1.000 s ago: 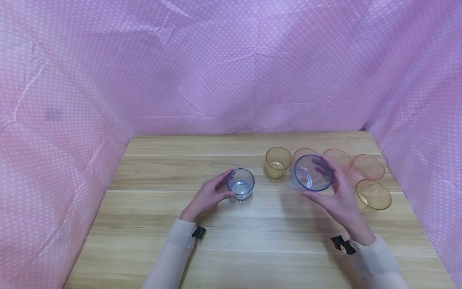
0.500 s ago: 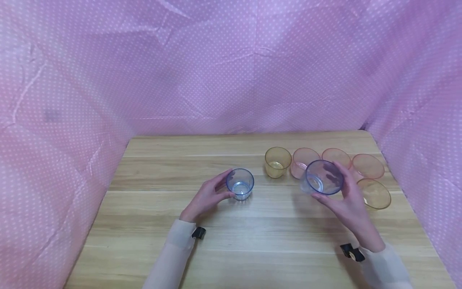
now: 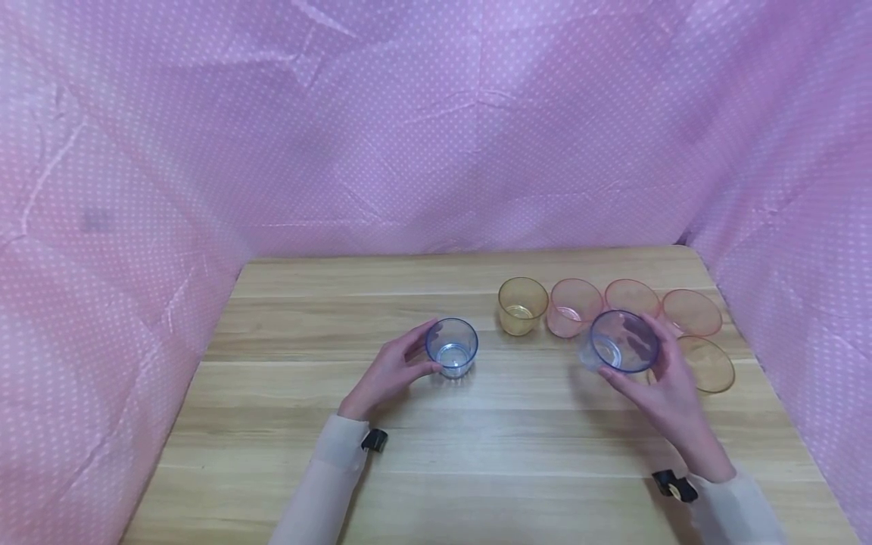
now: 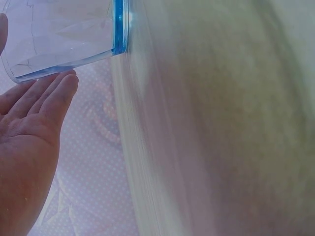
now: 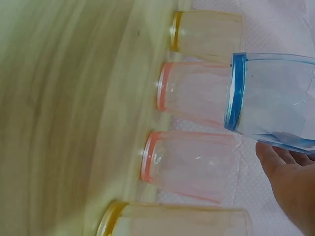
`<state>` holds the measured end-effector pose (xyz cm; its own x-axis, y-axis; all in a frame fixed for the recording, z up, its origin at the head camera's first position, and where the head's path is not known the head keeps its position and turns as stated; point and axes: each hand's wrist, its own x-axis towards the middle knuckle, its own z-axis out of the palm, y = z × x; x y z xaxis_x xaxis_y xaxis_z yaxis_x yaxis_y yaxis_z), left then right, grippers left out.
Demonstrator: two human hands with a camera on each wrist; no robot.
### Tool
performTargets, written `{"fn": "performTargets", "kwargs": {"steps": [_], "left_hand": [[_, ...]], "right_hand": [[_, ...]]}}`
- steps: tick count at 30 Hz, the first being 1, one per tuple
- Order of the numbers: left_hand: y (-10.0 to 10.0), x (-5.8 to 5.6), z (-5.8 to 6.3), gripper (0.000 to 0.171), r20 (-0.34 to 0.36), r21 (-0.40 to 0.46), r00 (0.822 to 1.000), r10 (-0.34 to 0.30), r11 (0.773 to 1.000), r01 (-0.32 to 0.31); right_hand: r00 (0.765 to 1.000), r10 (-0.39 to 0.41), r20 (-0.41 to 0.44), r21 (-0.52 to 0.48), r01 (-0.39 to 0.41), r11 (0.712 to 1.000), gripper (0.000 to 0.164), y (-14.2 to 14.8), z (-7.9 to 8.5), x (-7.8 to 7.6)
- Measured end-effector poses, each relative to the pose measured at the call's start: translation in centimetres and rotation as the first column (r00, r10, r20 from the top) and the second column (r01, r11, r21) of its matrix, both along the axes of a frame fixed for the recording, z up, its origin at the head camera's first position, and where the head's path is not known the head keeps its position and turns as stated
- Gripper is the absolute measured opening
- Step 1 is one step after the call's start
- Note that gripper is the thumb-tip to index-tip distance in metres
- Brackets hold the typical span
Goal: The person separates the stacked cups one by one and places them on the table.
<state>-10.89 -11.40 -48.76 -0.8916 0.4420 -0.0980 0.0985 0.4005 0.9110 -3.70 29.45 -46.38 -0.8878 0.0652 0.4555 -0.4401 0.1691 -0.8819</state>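
Observation:
A clear blue-tinted cup point(image 3: 453, 356) stands upright on the table, left of the other cups. My left hand point(image 3: 390, 372) holds its side, with the thumb on the near wall and the fingers point(image 4: 59, 96) along the far wall. Over on the right, a second blue cup point(image 3: 623, 344) is lifted off the table, slightly tilted; my right hand point(image 3: 671, 390) grips it between thumb and fingers. Its thick blue base point(image 5: 237, 92) shows clear of the wood in the right wrist view. This cup partly covers the pink cups behind it.
In the back row stand a yellow cup point(image 3: 521, 299) and three pink ones: the left pink cup point(image 3: 574, 297), the middle pink cup point(image 3: 631, 294) and the right pink cup point(image 3: 695, 310). Another yellow cup point(image 3: 711, 367) sits by my right hand. Pink dotted cloth point(image 3: 436, 151) surrounds the table point(image 3: 286, 431).
My right hand has carried its blue cup to the right and toward the near side, uncovering the left pink cup. The left hand and its cup have stayed put.

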Motion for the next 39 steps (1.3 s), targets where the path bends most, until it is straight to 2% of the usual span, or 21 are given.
{"fn": "performTargets", "kwargs": {"steps": [5, 10, 16, 25, 29, 39], "left_hand": [[0.0, 0.0, 0.1, 0.079, 0.002, -0.001, 1.000, 0.002, 1.000, -0.002], [0.0, 0.1, 0.1, 0.079, 0.001, 0.000, 1.000, 0.001, 1.000, -0.001], [0.0, 0.0, 0.1, 0.078, 0.003, 0.002, 1.000, 0.002, 1.000, -0.002], [0.0, 0.1, 0.1, 0.077, -0.011, 0.002, 1.000, 0.002, 1.000, -0.002], [0.0, 0.1, 0.0, 0.077, -0.010, 0.001, 1.000, 0.004, 1.000, -0.004], [0.0, 0.2, 0.0, 0.077, -0.007, 0.005, 1.000, -0.002, 1.000, 0.002]], "right_hand": [[0.993, -0.084, 0.079, 0.113, 0.075, 0.991, 0.100, 0.4, -0.2, 0.3], [0.990, -0.105, 0.097, 0.177, 0.087, 0.980, 0.102, 0.9, -0.7, 0.3], [0.984, -0.120, 0.129, 0.250, 0.085, 0.965, 0.096, 1.4, -1.3, 0.3], [0.961, -0.200, 0.193, 0.385, 0.113, 0.916, 0.088, 1.8, -1.7, 0.3], [0.961, -0.204, 0.189, 0.395, 0.115, 0.911, 0.086, 1.9, -2.0, 0.2], [0.971, -0.161, 0.179, 0.384, 0.081, 0.920, 0.087, 2.1, -2.3, 0.2]]}}
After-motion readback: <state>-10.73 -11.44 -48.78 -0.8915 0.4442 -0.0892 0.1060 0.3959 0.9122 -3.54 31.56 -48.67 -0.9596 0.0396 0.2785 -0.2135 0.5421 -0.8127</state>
